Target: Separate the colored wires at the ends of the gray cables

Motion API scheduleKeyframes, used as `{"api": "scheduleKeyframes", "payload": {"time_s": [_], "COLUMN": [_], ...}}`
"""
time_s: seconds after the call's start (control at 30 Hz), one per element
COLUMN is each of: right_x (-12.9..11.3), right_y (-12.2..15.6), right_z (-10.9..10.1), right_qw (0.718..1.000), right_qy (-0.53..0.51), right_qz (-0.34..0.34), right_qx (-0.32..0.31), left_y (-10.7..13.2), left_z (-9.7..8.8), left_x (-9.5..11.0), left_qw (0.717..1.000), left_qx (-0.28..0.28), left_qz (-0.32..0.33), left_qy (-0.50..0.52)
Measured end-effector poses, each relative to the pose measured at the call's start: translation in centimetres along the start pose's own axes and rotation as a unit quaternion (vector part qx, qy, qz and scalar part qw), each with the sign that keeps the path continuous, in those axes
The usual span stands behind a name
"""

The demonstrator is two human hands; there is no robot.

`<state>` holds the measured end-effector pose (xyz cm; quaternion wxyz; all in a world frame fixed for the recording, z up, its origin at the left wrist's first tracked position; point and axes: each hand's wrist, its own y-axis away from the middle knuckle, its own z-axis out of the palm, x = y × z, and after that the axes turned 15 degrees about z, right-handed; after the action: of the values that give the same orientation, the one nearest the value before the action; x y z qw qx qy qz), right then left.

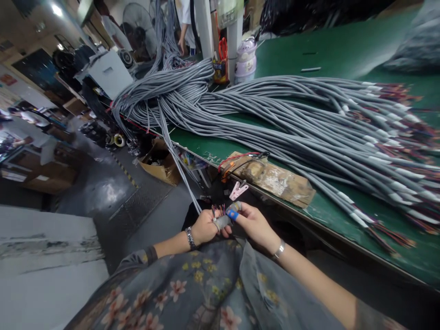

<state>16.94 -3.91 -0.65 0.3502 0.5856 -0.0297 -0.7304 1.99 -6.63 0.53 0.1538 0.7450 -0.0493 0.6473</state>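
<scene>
My left hand (205,228) is closed around the ends of grey cables (178,166) that hang down from the bench. Thin coloured wires (218,210) stick up out of its grip. Close beside it, my right hand (257,225) has its thumb and forefinger drawn together at these wires; what lies between the fingertips is too small to make out. A blue wrap (233,214) covers the right thumb, and grey wrapping (222,222) shows on a finger between the hands. Both hands are in front of my lap, below the bench edge.
Many grey cables (261,123) with white-banded ends lie across the green bench (292,57). At its near edge sit a wooden block (275,181) with red and black leads and a pink clip (238,190). A cardboard box (160,162) stands below. Another person's arm (183,36) shows behind.
</scene>
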Motion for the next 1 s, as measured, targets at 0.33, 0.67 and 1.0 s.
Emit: {"api": "scheduleKeyframes", "payload": {"time_s": [0.33, 0.67, 1.0], "right_x": [-1.1, -0.8, -1.6], "right_y": [-0.8, -1.4, -0.5], "right_z": [0.6, 1.7, 1.9], "right_qw": [0.998, 0.998, 0.998], "right_qy": [0.027, -0.028, -0.037], "right_qz": [-0.017, 0.01, 0.018], "right_qx": [0.059, 0.051, 0.044], "left_y": [-0.3, -0.3, -0.6], "left_z": [-0.6, -0.8, -0.3], "left_x": [-0.5, 0.2, -0.5], "left_qw": [0.993, 0.995, 0.987], "left_qx": [0.077, 0.05, 0.12], "left_qz": [0.024, -0.014, 0.011], "left_qy": [0.084, 0.089, 0.108]}}
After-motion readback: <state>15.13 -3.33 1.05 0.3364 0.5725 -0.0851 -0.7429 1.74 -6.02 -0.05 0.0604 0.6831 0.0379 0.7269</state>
